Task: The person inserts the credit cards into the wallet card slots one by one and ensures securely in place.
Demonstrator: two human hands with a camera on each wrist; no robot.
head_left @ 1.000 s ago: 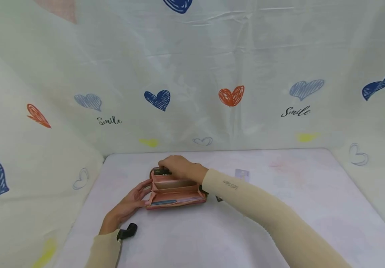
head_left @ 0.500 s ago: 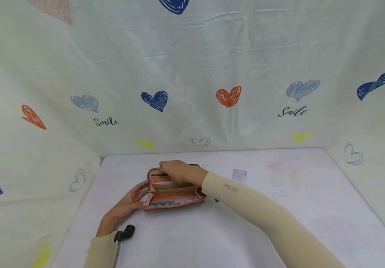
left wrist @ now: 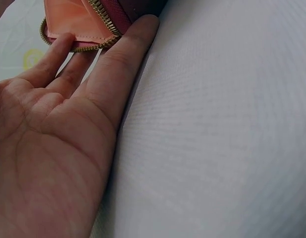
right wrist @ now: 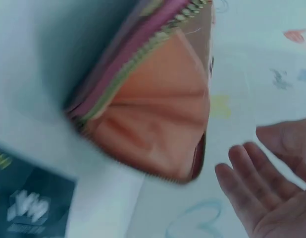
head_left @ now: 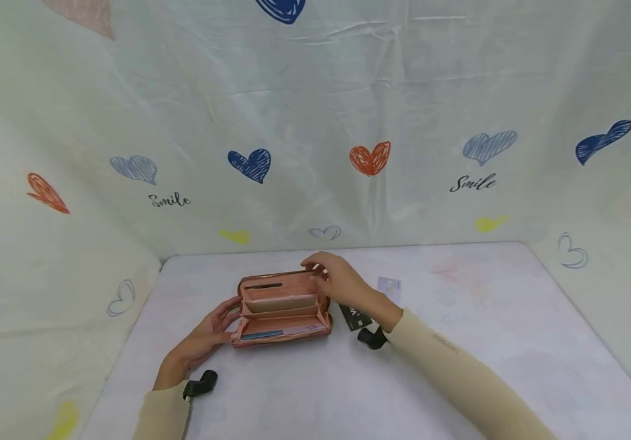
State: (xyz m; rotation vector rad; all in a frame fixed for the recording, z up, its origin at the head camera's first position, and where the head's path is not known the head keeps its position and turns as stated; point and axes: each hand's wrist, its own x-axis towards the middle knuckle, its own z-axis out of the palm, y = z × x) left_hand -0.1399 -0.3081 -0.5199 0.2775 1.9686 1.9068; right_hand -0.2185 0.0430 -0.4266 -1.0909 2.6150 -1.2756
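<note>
A pink zip-around wallet (head_left: 284,310) stands spread on the table, its compartments facing up. My left hand (head_left: 205,336) holds its left end, thumb at the front corner and fingers along the zip edge; the left wrist view shows the brass zip (left wrist: 104,20) against the fingers. My right hand (head_left: 342,282) hovers at the back right corner, fingers loosely bent; in the right wrist view it is apart from the wallet and holds nothing. A thin black card edge (head_left: 262,285) shows in the back panel's slot. Blue (head_left: 262,335) and lilac (head_left: 303,329) cards sit in the front pocket.
A black VIP card (head_left: 355,318) lies on the white table (head_left: 315,391) right of the wallet, partly under the right wrist. Behind the wrist lies a pale lilac card (head_left: 389,287). A heart-patterned cloth (head_left: 304,110) hangs behind the table.
My right hand pushed the black card down into the back slot, let go and moved right to the wallet's corner. The VIP card came into fuller view. The left hand kept its hold.
</note>
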